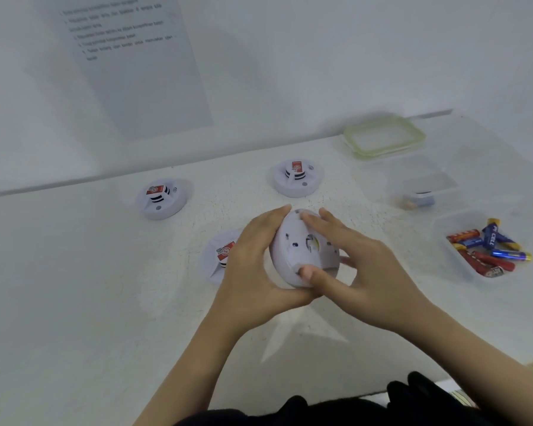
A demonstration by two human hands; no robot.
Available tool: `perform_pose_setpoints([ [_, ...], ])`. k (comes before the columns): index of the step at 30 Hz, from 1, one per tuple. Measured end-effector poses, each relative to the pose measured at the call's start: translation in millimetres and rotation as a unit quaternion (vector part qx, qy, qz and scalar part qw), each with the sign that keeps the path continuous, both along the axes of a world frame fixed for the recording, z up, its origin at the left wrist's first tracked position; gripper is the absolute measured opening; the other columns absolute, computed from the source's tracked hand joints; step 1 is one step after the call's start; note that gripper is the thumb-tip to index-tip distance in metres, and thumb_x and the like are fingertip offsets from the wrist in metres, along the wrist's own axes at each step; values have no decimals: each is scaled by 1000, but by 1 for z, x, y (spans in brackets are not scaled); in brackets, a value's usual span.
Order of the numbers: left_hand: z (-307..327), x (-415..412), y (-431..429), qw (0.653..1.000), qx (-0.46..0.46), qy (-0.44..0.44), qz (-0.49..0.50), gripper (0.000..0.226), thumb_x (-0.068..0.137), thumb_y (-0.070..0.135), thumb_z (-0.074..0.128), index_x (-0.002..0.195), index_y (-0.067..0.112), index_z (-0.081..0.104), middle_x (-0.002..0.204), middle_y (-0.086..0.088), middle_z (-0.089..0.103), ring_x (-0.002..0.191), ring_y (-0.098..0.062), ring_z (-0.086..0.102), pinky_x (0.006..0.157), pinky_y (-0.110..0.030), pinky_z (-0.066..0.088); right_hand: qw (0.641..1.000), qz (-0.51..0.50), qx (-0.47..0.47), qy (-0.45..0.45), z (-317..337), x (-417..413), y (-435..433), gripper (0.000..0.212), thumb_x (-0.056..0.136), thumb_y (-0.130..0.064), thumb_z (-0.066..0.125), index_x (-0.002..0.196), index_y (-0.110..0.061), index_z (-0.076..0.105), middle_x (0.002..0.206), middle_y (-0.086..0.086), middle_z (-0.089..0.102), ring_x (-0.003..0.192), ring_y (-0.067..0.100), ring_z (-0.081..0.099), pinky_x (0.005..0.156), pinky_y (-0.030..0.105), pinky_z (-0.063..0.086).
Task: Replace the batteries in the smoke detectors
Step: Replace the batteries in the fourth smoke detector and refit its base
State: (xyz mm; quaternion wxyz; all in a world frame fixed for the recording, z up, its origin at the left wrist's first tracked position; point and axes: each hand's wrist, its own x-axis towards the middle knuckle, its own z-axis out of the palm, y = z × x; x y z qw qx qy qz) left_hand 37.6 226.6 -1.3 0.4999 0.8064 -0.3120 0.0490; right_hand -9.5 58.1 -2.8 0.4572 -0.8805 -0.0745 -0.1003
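White table (74,302) is backed by a wall with a printed sheet (142,72), text unreadable. Held smoke detector (293,250) is gripped over the table centre, tipped on edge, underside toward the camera. Left hand (253,262) is wrapped round its left rim, fingers curled. Right hand (360,265) is clamped on the right side, thumb pressed on the lower rim, fingers spread over the top. Face up are laid back-left detector (162,198), back-right detector (297,178) and third detector (219,256), half hidden behind left hand. Clear tub (440,222) at right is loaded with loose batteries (490,244).
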Motion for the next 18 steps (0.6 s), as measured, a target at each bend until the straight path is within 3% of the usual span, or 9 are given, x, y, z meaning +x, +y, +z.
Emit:
perform_pose_setpoints([
  [2, 0, 2, -4, 999, 25, -26, 8, 87, 59, 44, 75, 137, 26, 42, 130, 25, 46, 123, 1, 46, 100, -12, 38, 996, 8, 86, 33, 3, 1, 7, 69, 68, -60, 63, 132, -50, 40, 129, -38, 46, 130, -13, 32, 95, 24, 48],
  [4, -1, 2, -6, 999, 35, -25, 15, 94, 61, 45, 75, 143, 23, 35, 133, 29, 40, 125, 4, 43, 101, -10, 37, 989, -14, 144, 43, 5, 4, 11, 69, 59, -59, 69, 124, -51, 45, 119, -36, 51, 115, -13, 47, 82, 20, 54],
  [7, -1, 2, -8, 1000, 28, -3, 3, 105, 60, 35, 85, 148, 22, 29, 135, 36, 37, 126, 12, 39, 97, -3, 34, 970, -24, 235, 63, 3, 8, 9, 66, 55, -49, 74, 117, -43, 51, 120, -25, 57, 108, 0, 58, 80, 29, 56],
  [10, -3, 1, -10, 999, -10, 40, -4, 105, 57, 34, 87, 143, 35, 25, 135, 43, 36, 126, 20, 34, 93, 3, 31, 902, 25, 417, 110, -2, 6, 6, 61, 64, -38, 67, 122, -26, 52, 116, 3, 66, 99, 24, 67, 70, 38, 58],
  [12, -7, 1, -9, 998, -23, 62, -1, 101, 55, 42, 85, 138, 39, 28, 128, 52, 35, 124, 25, 33, 91, 4, 29, 844, 43, 517, 137, -4, 5, 5, 62, 72, -37, 57, 129, -14, 50, 118, 14, 65, 102, 35, 65, 74, 48, 57],
  [15, -17, 3, -6, 997, -25, 75, 9, 94, 55, 53, 80, 137, 34, 39, 133, 36, 46, 127, 13, 42, 99, -5, 34, 804, 43, 570, 162, -6, 4, 3, 56, 79, -35, 43, 124, -6, 57, 115, 19, 66, 101, 37, 65, 76, 48, 57],
  [18, -20, 5, -2, 997, -32, 65, 19, 92, 56, 52, 81, 136, 31, 42, 135, 21, 51, 126, 1, 48, 100, -13, 40, 825, 22, 539, 166, -9, 4, -2, 51, 77, -30, 37, 116, -9, 62, 104, 13, 71, 87, 28, 68, 59, 35, 56],
])
